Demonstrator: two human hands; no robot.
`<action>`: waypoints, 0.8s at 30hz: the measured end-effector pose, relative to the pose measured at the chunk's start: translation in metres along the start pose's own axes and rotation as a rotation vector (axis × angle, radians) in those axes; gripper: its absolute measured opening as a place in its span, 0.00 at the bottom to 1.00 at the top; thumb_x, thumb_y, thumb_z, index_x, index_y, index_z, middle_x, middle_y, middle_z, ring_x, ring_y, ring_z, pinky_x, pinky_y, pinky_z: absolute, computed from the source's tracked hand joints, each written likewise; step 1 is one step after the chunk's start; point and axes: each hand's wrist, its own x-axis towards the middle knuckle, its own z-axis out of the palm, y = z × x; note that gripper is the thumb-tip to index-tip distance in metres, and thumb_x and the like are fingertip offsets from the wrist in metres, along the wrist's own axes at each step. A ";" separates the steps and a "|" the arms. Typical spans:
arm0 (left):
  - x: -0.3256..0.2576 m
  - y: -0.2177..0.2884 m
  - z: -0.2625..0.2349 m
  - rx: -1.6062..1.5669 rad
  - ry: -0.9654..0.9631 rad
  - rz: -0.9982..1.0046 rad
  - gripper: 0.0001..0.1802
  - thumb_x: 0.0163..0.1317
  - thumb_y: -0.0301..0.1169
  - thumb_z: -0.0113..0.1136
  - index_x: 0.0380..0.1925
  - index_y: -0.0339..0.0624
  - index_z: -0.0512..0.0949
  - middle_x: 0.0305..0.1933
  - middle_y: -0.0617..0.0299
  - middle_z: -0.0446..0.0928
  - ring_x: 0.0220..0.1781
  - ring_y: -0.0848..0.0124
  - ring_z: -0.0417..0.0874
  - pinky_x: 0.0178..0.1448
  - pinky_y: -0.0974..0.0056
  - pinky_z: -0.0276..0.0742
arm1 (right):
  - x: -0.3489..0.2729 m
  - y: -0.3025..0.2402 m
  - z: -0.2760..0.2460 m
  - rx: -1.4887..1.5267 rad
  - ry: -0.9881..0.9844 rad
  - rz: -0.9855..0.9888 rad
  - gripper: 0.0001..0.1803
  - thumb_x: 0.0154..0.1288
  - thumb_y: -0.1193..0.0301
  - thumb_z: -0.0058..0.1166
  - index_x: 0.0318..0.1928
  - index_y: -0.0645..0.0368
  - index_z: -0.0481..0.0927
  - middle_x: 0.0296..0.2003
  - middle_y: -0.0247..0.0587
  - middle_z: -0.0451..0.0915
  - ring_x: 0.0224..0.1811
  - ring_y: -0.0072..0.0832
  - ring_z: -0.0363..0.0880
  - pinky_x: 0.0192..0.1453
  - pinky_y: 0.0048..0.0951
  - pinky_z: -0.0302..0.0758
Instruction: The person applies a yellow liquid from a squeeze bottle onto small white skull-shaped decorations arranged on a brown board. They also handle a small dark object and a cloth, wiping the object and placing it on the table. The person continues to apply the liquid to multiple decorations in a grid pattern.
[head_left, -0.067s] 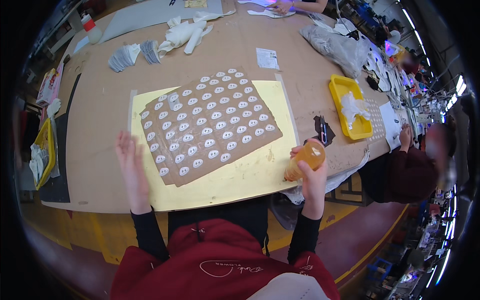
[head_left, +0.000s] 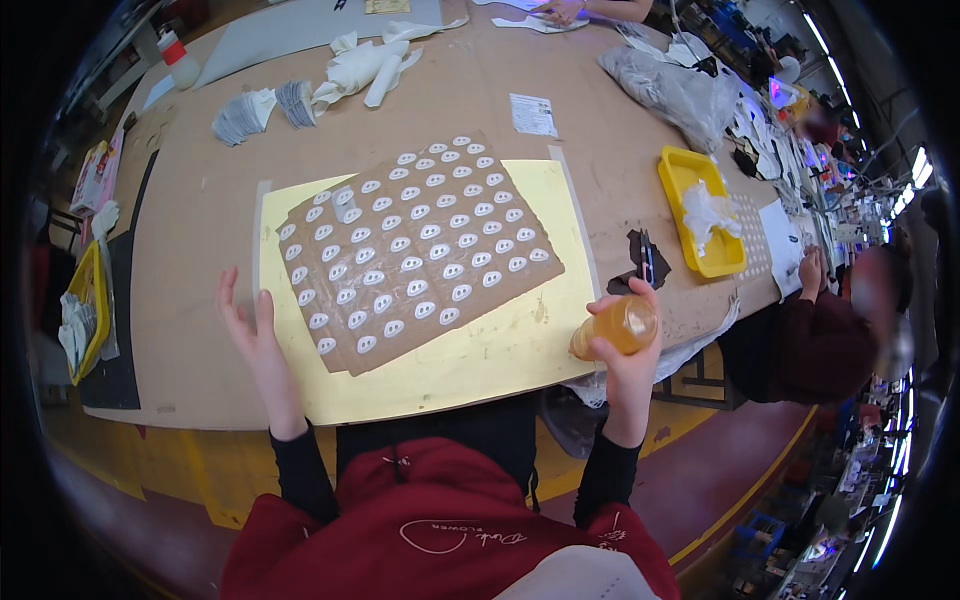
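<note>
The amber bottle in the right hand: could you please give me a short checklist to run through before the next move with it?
1. Grip on the amber bottle: the right hand is wrapped around it, lying sideways. Ok.
2. Bottle cap open or shut: too small to see. Cannot tell.
3. Brown sheet with white oval pieces lies flat on the yellow board. Ok.
4. Left hand is open and empty at the board's left edge, off the sheet. Ok.
5. Bottle is over the board's right edge, not over the sheet. Not ok for applying anything to the pieces.
</note>
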 end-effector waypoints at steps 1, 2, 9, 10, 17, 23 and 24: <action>-0.008 0.004 -0.003 0.046 -0.087 0.048 0.27 0.73 0.45 0.39 0.66 0.40 0.60 0.57 0.49 0.71 0.64 0.64 0.69 0.64 0.62 0.67 | -0.003 -0.006 0.006 -0.024 0.017 -0.073 0.41 0.45 0.72 0.74 0.59 0.59 0.63 0.46 0.42 0.75 0.50 0.33 0.75 0.59 0.36 0.72; -0.017 0.009 -0.002 0.087 -0.182 0.090 0.27 0.74 0.45 0.38 0.65 0.39 0.61 0.54 0.50 0.74 0.63 0.65 0.71 0.62 0.62 0.69 | -0.008 -0.002 0.013 -0.109 -0.039 -0.243 0.42 0.43 0.70 0.76 0.58 0.57 0.64 0.46 0.41 0.76 0.50 0.33 0.75 0.59 0.37 0.71; -0.104 0.052 0.065 -0.936 -1.064 -0.860 0.29 0.74 0.43 0.40 0.69 0.41 0.53 0.64 0.51 0.65 0.58 0.63 0.76 0.64 0.60 0.71 | -0.004 -0.020 0.071 -0.581 -0.925 -0.573 0.42 0.44 0.41 0.67 0.58 0.46 0.72 0.56 0.46 0.66 0.65 0.46 0.58 0.67 0.56 0.50; -0.100 0.051 0.064 -0.947 -1.084 -0.843 0.31 0.71 0.42 0.44 0.69 0.43 0.53 0.64 0.49 0.65 0.58 0.60 0.75 0.65 0.58 0.70 | 0.005 -0.028 0.064 -0.679 -0.904 -0.652 0.42 0.46 0.41 0.65 0.58 0.49 0.73 0.56 0.47 0.67 0.64 0.46 0.60 0.67 0.54 0.53; -0.102 0.032 0.064 -0.930 -1.118 -0.518 0.39 0.58 0.35 0.57 0.69 0.47 0.54 0.55 0.48 0.69 0.50 0.61 0.77 0.58 0.57 0.71 | 0.099 0.038 -0.073 -0.967 0.328 -0.157 0.13 0.64 0.73 0.54 0.47 0.66 0.75 0.37 0.42 0.74 0.38 0.33 0.74 0.45 0.30 0.72; -0.094 0.022 0.047 -0.848 -1.182 -0.136 0.31 0.66 0.36 0.55 0.67 0.49 0.57 0.53 0.48 0.71 0.51 0.62 0.77 0.57 0.56 0.72 | 0.114 0.085 -0.112 -1.253 0.237 -0.211 0.10 0.64 0.73 0.53 0.42 0.66 0.77 0.39 0.53 0.76 0.42 0.45 0.77 0.46 0.37 0.73; -0.095 0.022 0.045 -0.891 -1.170 -0.120 0.30 0.66 0.35 0.55 0.67 0.50 0.58 0.53 0.47 0.72 0.52 0.61 0.77 0.57 0.56 0.72 | 0.115 0.084 -0.120 -1.240 0.239 -0.187 0.09 0.64 0.73 0.53 0.42 0.66 0.78 0.40 0.54 0.76 0.43 0.47 0.77 0.47 0.38 0.73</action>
